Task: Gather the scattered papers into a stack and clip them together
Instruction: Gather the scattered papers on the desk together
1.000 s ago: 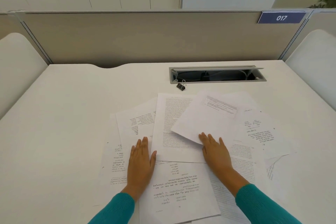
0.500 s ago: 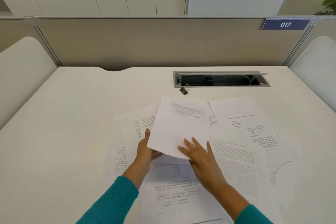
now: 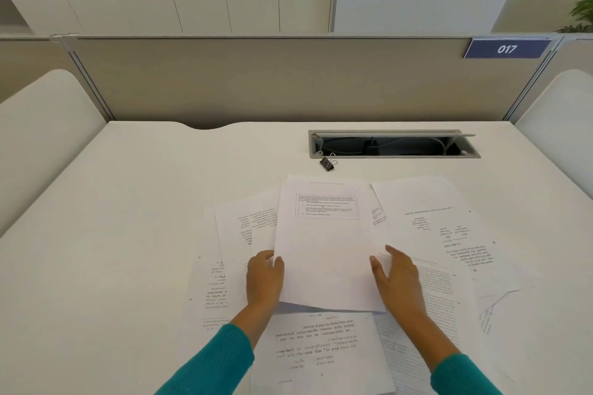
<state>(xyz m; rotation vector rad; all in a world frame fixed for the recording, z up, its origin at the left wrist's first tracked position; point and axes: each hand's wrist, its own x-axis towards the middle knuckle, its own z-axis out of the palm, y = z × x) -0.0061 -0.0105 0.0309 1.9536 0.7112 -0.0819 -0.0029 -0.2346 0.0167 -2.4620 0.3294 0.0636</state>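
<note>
Papers (image 3: 426, 234) sprawl across the near middle of the white desk (image 3: 128, 218), bare desk to their left. One sheet (image 3: 324, 253) lies on top, left hand (image 3: 263, 280) gripping its left edge, right hand (image 3: 398, 279) bracing the right edge, fingers straight. The binder clip (image 3: 327, 163) sits apart, beyond the papers.

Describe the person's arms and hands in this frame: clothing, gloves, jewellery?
Both arms wear long teal knit sleeves with a fine ribbed texture, each ending above the wrist. The left sleeve and right sleeve match. The left hand and right hand are bare: no gloves, rings, watch or bracelet visible.
</note>
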